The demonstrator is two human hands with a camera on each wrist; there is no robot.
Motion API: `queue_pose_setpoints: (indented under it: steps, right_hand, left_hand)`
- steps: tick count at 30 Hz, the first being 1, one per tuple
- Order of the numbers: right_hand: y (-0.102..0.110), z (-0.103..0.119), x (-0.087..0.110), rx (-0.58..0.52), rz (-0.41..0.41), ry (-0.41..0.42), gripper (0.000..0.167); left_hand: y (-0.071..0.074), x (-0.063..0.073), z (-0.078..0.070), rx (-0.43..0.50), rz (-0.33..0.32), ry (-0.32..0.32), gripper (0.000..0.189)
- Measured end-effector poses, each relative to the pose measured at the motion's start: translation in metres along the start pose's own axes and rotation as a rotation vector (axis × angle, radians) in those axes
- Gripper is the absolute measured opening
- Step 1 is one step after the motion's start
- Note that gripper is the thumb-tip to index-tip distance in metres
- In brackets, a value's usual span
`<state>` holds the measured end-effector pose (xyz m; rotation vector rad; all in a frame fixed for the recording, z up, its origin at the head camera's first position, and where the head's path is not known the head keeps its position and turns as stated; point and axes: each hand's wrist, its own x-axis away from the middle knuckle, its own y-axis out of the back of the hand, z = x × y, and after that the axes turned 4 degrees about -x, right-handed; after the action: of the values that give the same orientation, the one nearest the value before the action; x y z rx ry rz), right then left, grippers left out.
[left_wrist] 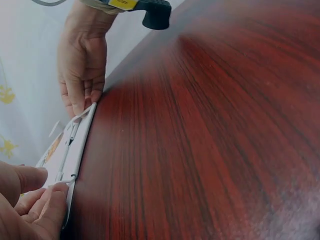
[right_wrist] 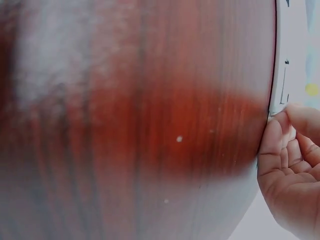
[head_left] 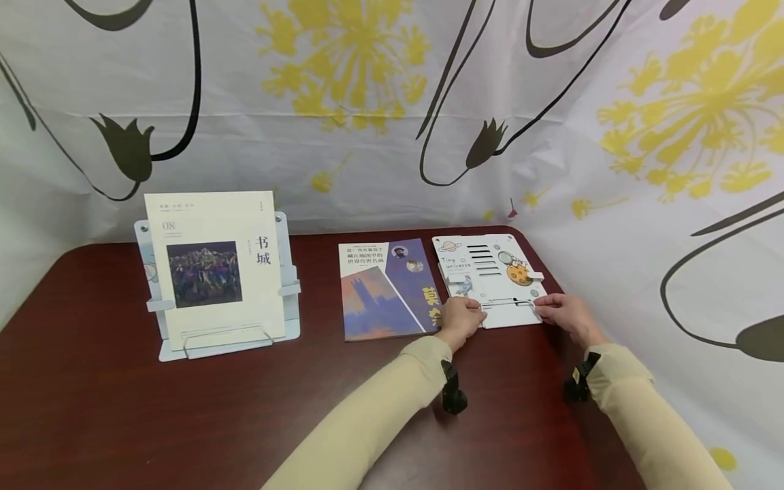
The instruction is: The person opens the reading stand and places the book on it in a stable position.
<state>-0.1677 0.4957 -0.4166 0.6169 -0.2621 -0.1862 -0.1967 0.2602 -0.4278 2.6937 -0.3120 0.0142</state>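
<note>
Head view: pinching flat bookstand [head_left: 495, 284] at near corners with left hand [head_left: 461, 318] and right hand [head_left: 572, 317]; best to keep both sides level.

The right hand [head_left: 571, 317] partly hides an edge of the white stand [head_left: 490, 286], the left hand [head_left: 461, 318] a corner of the purple book [head_left: 386, 292]

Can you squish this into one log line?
left grip: touches near-left corner of white stand | right grip: touches its near-right corner | stand: lying flat | purple book: left of stand
</note>
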Motion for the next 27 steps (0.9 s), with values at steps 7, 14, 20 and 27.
queue_pose_setpoints:
  steps: [7, 14, 20, 27]
  right_hand:
    - [0.003, 0.003, -0.004, -0.007, 0.027, -0.045, 0.033]
    - [0.008, 0.002, -0.009, 0.077, 0.098, -0.028, 0.028]
    - [0.01, 0.0, -0.009, 0.019, 0.126, 0.002, 0.027]
    - [0.01, -0.008, -0.005, -0.081, 0.135, 0.066, 0.03]
  left_hand:
    - [0.0, -0.001, -0.002, -0.049, 0.004, -0.007, 0.013]
    - [0.0, -0.004, -0.004, -0.062, 0.011, 0.028, 0.013]
    - [-0.002, -0.005, -0.003, -0.102, -0.005, 0.011, 0.014]
    - [-0.004, -0.002, 0.0, -0.075, -0.015, -0.036, 0.016]
